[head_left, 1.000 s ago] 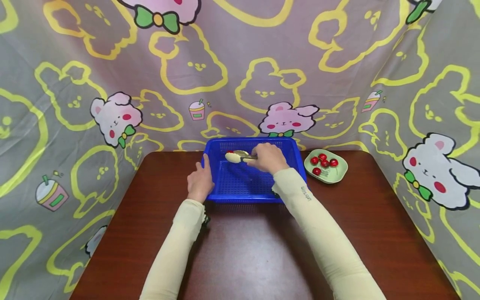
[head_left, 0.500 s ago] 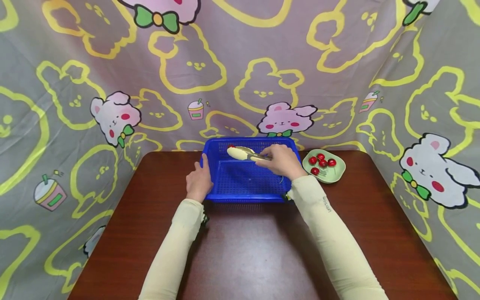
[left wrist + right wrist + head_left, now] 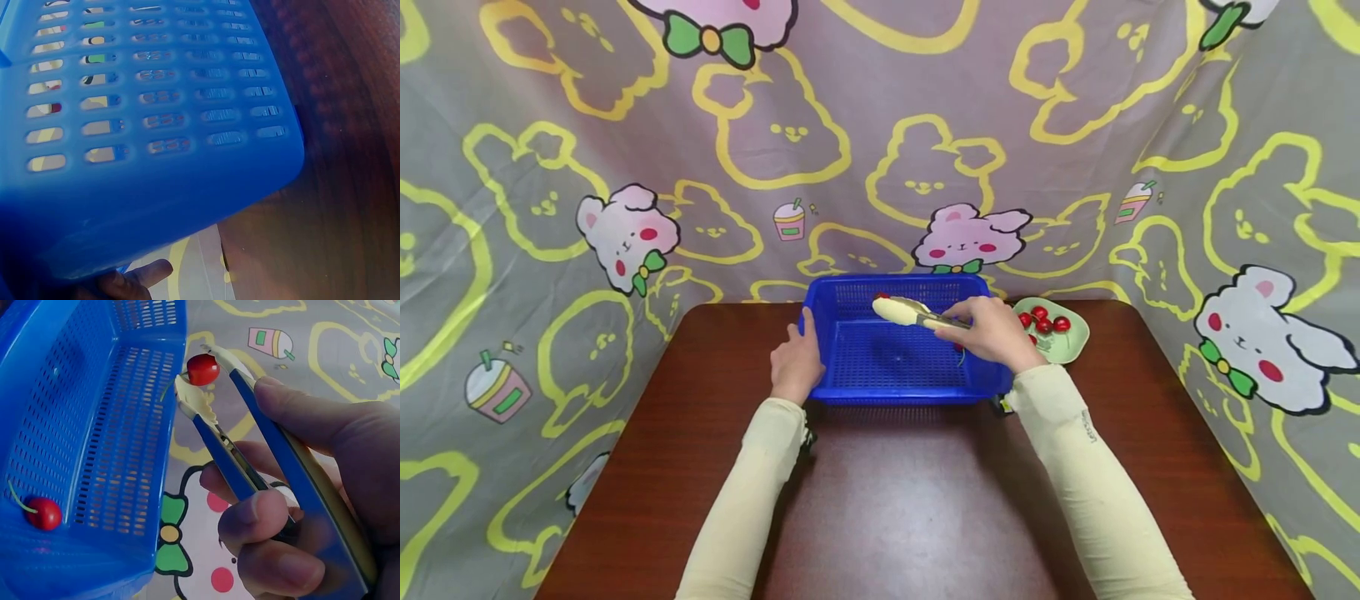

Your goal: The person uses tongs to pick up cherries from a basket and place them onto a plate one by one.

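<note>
In the head view my right hand (image 3: 994, 335) holds tongs (image 3: 921, 318) with pale scoop-shaped tips above the blue basket (image 3: 865, 354). Between those tips is a red cherry (image 3: 203, 370) with a green stem, clear in the right wrist view. Another stemmed cherry (image 3: 45, 514) lies inside the basket, near its right end. My left hand (image 3: 796, 362) grips the basket's left rim, one finger pointing up along it. Only a bit of that hand shows beneath the basket in the left wrist view.
A pale green dish (image 3: 1072, 343) with several red cherries (image 3: 1043, 325) sits just right of the basket, partly behind my right hand. Patterned cloth (image 3: 820, 167) hangs behind and on both sides of the brown table (image 3: 880, 500).
My right hand has moved right with the tongs, bringing the held cherry over the basket's middle. The cherry at the basket's right end has come into sight. My left hand stays at the rim.
</note>
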Action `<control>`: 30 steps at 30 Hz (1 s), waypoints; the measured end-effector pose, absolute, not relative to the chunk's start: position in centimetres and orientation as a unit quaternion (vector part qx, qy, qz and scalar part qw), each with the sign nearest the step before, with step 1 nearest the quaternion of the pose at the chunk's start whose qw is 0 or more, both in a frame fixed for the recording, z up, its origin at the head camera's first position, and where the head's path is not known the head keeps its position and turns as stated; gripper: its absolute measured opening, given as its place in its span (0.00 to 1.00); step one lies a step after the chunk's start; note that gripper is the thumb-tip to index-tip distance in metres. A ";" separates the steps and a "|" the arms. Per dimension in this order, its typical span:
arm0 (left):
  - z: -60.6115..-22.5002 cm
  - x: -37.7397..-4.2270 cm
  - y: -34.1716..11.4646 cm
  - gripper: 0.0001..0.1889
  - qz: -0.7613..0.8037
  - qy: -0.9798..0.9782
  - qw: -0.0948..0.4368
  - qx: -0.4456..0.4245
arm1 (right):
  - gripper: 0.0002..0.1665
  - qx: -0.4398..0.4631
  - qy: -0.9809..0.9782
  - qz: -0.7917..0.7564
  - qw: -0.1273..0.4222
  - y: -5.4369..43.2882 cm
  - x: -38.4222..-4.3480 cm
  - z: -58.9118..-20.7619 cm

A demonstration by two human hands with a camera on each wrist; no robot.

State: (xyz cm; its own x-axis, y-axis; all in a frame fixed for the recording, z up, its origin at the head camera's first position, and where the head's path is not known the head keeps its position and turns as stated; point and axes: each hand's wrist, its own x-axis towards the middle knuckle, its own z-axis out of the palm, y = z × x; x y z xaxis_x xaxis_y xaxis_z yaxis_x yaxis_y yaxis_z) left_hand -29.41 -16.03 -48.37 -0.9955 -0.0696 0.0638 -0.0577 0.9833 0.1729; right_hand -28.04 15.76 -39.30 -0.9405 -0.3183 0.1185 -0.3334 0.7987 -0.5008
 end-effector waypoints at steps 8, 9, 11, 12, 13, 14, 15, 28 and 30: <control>-48.4 -29.5 -15.9 0.55 -0.090 -0.995 0.034 0.032 | 0.25 0.156 -0.945 0.289 0.004 17.5 -27.9 -39.7; -48.4 -29.5 -15.9 0.55 -0.091 -0.995 0.033 0.031 | 0.25 0.152 -0.945 0.290 0.006 17.7 -27.9 -39.7; -48.4 -29.5 -16.0 0.55 -0.090 -0.995 0.032 0.032 | 0.26 0.144 -0.945 0.293 0.006 18.1 -27.9 -39.9; -48.4 -29.5 -16.0 0.56 -0.088 -0.995 0.032 0.033 | 0.26 0.141 -0.945 0.295 0.004 18.3 -27.9 -40.1; -48.4 -29.5 -16.0 0.56 -0.087 -0.995 0.032 0.034 | 0.27 0.138 -0.944 0.299 0.001 18.4 -27.8 -40.2; -48.4 -29.5 -16.1 0.56 -0.086 -0.995 0.032 0.034 | 0.27 0.135 -0.943 0.303 -0.003 18.6 -27.8 -40.3; -48.4 -29.5 -16.1 0.57 -0.085 -0.995 0.032 0.034 | 0.27 0.133 -0.943 0.304 -0.005 18.7 -27.8 -40.5; -48.6 -29.5 -15.9 0.57 -0.085 -0.995 0.039 0.030 | 0.29 0.113 -0.947 0.301 -0.003 21.0 -26.7 -41.2; -48.6 -29.5 -15.9 0.57 -0.085 -0.995 0.042 0.029 | 0.29 0.109 -0.948 0.300 -0.002 21.4 -26.5 -41.2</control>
